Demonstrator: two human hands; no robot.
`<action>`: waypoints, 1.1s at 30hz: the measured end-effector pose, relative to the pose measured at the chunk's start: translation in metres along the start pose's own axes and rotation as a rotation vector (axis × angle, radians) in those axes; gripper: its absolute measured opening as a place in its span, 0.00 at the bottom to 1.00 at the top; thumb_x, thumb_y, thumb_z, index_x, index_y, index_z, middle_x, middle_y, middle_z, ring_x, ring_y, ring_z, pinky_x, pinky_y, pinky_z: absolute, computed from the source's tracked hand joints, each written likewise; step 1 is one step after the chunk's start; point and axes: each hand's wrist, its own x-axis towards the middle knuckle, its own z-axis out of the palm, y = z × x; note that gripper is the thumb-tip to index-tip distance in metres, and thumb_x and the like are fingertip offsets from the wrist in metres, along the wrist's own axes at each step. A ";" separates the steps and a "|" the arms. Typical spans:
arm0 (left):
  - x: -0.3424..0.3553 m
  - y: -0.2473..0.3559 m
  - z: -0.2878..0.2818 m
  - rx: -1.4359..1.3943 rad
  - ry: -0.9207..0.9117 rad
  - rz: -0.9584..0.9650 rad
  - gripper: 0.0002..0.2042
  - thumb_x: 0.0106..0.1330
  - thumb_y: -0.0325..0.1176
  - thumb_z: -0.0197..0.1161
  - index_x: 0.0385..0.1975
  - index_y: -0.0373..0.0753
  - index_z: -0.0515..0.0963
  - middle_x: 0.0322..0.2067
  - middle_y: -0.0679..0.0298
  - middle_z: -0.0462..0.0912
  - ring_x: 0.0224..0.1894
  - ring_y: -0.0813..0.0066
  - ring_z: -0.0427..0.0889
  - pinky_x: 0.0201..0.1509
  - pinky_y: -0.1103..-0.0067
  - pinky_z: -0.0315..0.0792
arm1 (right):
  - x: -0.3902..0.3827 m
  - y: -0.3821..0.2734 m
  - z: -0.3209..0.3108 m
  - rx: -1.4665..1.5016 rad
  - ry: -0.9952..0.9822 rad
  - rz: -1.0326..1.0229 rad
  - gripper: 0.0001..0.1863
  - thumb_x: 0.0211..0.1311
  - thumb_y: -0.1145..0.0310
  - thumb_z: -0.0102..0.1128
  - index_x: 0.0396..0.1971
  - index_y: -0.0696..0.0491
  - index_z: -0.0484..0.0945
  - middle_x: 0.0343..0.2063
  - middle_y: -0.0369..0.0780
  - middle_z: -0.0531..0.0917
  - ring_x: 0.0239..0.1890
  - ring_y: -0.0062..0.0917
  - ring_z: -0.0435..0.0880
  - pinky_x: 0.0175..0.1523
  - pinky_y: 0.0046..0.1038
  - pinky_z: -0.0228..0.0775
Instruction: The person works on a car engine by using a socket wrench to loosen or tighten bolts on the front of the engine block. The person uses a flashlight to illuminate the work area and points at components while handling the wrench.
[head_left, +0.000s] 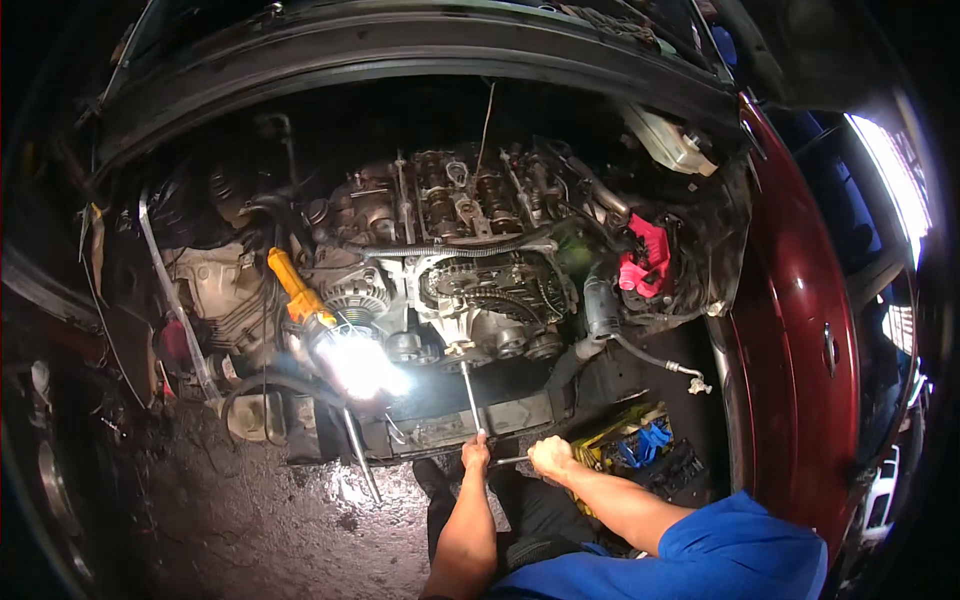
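My left hand (475, 452) is closed around the lower end of a long steel extension bar (466, 395), whose upper end meets the engine's lower front below the exposed timing chain (495, 295). My right hand (550, 457) grips a steel handle (512, 460) lying crosswise, just right of my left hand. The engine's top (460, 195) is open, showing the valvetrain. A yellow work lamp (293, 280) shines brightly at the left, hiding parts behind its glare.
A hose with a fitting (655, 362) hangs at the right. A pink cloth (648, 255) lies among engine parts. Yellow and blue items (645, 440) lie below the bay. A red car (805, 330) stands close on the right; wet ground (250, 510) shows lower left.
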 end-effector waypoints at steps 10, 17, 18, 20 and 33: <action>-0.004 0.013 -0.008 0.240 0.002 -0.030 0.27 0.57 0.59 0.58 0.48 0.45 0.78 0.46 0.49 0.79 0.52 0.53 0.76 0.55 0.67 0.67 | 0.014 0.046 0.048 0.102 -0.054 -0.004 0.14 0.49 0.55 0.58 0.25 0.51 0.83 0.24 0.45 0.83 0.31 0.38 0.84 0.38 0.38 0.75; -0.004 0.016 -0.005 0.220 -0.022 -0.039 0.28 0.55 0.60 0.59 0.46 0.43 0.79 0.44 0.49 0.79 0.51 0.54 0.77 0.55 0.67 0.68 | 0.009 0.046 0.041 0.217 -0.101 0.070 0.16 0.47 0.55 0.64 0.31 0.52 0.82 0.31 0.47 0.83 0.38 0.42 0.82 0.44 0.40 0.74; -0.008 0.020 -0.002 0.207 -0.023 -0.044 0.28 0.55 0.60 0.59 0.45 0.43 0.79 0.44 0.49 0.80 0.51 0.55 0.77 0.55 0.67 0.68 | 0.007 0.044 0.040 0.218 -0.099 0.080 0.16 0.47 0.55 0.64 0.31 0.52 0.82 0.31 0.47 0.83 0.38 0.42 0.82 0.44 0.40 0.74; -0.010 0.019 -0.006 0.217 0.018 -0.024 0.27 0.55 0.60 0.60 0.45 0.43 0.80 0.44 0.49 0.80 0.50 0.55 0.78 0.54 0.67 0.69 | 0.006 0.026 0.018 0.178 -0.122 0.072 0.16 0.46 0.57 0.64 0.31 0.53 0.82 0.29 0.47 0.83 0.36 0.42 0.83 0.42 0.41 0.74; 0.007 -0.005 0.006 -0.003 0.034 -0.074 0.25 0.56 0.55 0.62 0.42 0.40 0.81 0.39 0.51 0.82 0.44 0.58 0.81 0.49 0.69 0.71 | -0.004 -0.015 -0.028 -0.026 -0.060 0.004 0.09 0.47 0.67 0.55 0.25 0.52 0.82 0.26 0.42 0.84 0.29 0.32 0.85 0.31 0.36 0.75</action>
